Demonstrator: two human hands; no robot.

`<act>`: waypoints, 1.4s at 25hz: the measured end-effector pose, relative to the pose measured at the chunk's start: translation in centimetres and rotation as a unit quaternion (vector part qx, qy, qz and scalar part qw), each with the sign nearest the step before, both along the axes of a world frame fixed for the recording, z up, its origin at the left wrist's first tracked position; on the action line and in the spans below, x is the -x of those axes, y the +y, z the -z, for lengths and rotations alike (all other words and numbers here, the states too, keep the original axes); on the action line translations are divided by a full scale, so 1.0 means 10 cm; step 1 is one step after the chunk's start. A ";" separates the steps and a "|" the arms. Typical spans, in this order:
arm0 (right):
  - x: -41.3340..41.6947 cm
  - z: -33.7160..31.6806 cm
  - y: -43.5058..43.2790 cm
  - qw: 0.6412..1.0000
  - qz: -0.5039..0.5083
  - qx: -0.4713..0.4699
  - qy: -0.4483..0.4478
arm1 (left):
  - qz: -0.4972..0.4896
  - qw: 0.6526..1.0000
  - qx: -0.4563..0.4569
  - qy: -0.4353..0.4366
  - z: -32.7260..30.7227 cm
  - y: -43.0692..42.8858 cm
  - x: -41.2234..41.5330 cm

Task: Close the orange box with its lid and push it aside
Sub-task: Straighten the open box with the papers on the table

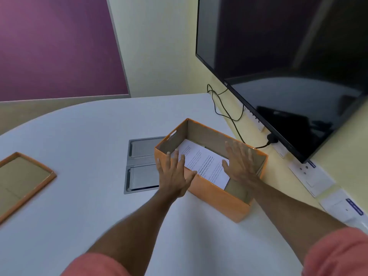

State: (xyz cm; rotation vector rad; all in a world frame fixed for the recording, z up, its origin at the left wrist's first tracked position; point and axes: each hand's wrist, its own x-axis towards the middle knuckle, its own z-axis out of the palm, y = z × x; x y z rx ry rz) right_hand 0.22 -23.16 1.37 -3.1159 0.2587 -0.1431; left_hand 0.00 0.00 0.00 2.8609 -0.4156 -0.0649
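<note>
An orange box [219, 198] stands uncovered on the white table [79, 136], with printed sheets of paper [201, 162] lying inside it. My left hand [173, 174] hovers flat over the box's near left corner, fingers spread, holding nothing. My right hand [241, 162] is spread flat inside the box's right half, over the paper's edge. The lid [22, 182], orange-rimmed with a brown inside, lies upside down at the table's far left edge, well apart from both hands.
Two grey cable hatches [141, 166] are set in the table just left of the box. A large dark screen [288, 66] hangs on the right wall, with black cables [225, 108] below it. Wall sockets [310, 174] run along the right.
</note>
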 end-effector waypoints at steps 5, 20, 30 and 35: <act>-0.25 0.10 -0.32 0.999 0.007 0.035 0.016 | -0.036 0.999 -0.010 0.033 0.22 -0.28 -0.05; -0.24 0.26 -0.58 0.996 0.009 0.069 -0.055 | 0.011 0.999 -0.013 0.051 0.34 -0.02 -0.16; -0.39 -0.02 -0.43 0.969 0.055 -0.202 0.128 | -0.201 0.967 0.100 0.120 0.10 -0.03 -0.09; -0.51 0.03 -0.43 0.957 0.032 -0.200 0.207 | -0.347 0.814 0.372 0.279 -0.08 -0.30 -0.05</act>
